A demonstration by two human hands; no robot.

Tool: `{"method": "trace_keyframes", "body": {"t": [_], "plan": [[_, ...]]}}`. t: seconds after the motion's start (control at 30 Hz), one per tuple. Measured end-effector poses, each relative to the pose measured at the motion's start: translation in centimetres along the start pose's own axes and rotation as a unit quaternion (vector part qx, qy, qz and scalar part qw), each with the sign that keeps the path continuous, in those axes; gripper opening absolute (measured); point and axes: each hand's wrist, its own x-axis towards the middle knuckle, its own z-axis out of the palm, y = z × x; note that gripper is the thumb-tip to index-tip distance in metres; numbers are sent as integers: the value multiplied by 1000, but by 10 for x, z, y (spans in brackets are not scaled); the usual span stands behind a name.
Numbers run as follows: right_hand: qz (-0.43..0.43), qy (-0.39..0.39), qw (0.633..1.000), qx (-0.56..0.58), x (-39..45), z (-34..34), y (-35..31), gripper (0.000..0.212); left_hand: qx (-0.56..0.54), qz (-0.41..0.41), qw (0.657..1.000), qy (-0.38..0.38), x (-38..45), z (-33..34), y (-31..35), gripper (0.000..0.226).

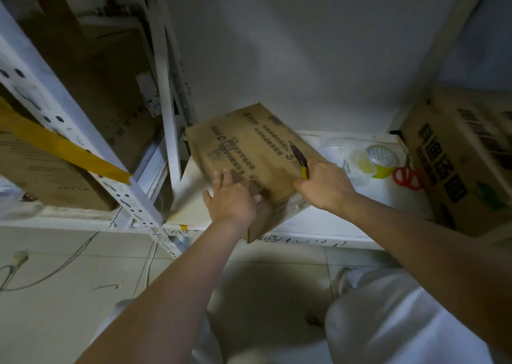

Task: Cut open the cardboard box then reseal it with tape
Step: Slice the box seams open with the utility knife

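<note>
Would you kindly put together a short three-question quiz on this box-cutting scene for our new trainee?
1. True or false: the right hand grips a yellow-handled utility knife over the brown printed cardboard box.
2. What does the left hand do? A) holds the red-handled scissors B) steadies the box C) hangs idle
3. Fill in: the roll of clear tape on a yellow core lies to the ___ of the box.

Key: 1 true; 2 B; 3 right.

box on shelf, tape roll right, scissors beyond
</note>
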Motion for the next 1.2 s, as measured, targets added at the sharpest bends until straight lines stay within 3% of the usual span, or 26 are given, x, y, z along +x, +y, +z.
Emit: {"method": "trace_keyframes", "body": {"t": [0.17,0.3,0.47,0.73,0.87,1.0,1.2], "plan": [[99,28,994,22,24,-17,53,20,45,78,995,-35,8,8,37,74],[165,21,986,-5,47,-18,99,29,84,74,992,-62,15,19,51,77],[200,-28,977,-70,62,-13,129,44,110,59,990,-60,22,21,56,70],[208,-83,968,-114,67,-7,133,38,107,54,992,-49,21,27,56,71],[225,-65,963,-135,63,-6,131,35,104,56,992,-51,20,26,55,72],[233,1,970,-71,64,-3,121,32,92,63,993,-47,18,25,53,73],[233,8,970,64,57,1,106,38,60,87,994,-42,11,22,44,72]]}}
